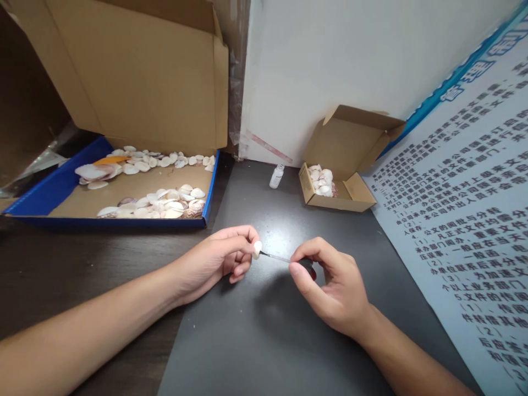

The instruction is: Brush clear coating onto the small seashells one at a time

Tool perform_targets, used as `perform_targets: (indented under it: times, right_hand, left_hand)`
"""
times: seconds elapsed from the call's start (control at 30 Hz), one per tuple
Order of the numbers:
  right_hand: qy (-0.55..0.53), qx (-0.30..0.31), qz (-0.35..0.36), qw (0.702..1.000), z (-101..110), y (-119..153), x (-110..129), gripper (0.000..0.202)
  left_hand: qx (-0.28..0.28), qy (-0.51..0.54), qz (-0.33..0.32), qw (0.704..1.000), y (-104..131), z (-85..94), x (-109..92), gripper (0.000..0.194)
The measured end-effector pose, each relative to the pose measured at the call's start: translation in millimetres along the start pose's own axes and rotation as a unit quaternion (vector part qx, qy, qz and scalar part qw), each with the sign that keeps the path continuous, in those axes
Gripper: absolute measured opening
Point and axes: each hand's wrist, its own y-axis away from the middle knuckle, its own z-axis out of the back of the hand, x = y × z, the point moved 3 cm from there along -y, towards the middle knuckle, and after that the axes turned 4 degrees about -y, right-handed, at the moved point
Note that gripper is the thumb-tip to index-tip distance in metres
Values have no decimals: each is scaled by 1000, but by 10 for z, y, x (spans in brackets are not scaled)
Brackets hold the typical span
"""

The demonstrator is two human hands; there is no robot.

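Between the thumb and fingertips of my left hand (pixel 231 250) is a small white seashell (pixel 257 250), held up over the grey mat. My right hand (pixel 334 286) pinches the black cap of a small applicator brush (pixel 277 257). Its thin clear stem points left, and the dark bristle tip touches the shell or lies right against it. Behind the hands stands a small glass bottle (pixel 276 176), uncapped, with a whitish look.
A blue-edged cardboard box (pixel 136 221) at the left holds rows of seashells (pixel 165 204) and a large shell (pixel 97 171). At the back right, a small open carton (pixel 336 202) contains white shells (pixel 322 181). A printed sign (pixel 466 220) leans along the right side.
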Motion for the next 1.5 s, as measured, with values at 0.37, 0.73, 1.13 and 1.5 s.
perform_targets:
  times: [0.37, 0.73, 1.13, 1.5]
  right_hand:
    - [3, 0, -22, 1000, 6, 6, -18, 7]
    - [-1, 21, -22, 1000, -6, -2, -15, 7]
    - [-17, 16, -33, 999, 1, 6, -19, 6]
    - [-22, 12, -24, 999, 5, -2, -5, 5]
  left_hand:
    - [11, -14, -1, 1000, 3, -8, -2, 6]
    - [15, -16, -1, 1000, 14, -12, 9, 6]
    - [24, -13, -4, 1000, 7, -17, 7, 7]
    - [17, -6, -1, 1000, 15, -25, -3, 4]
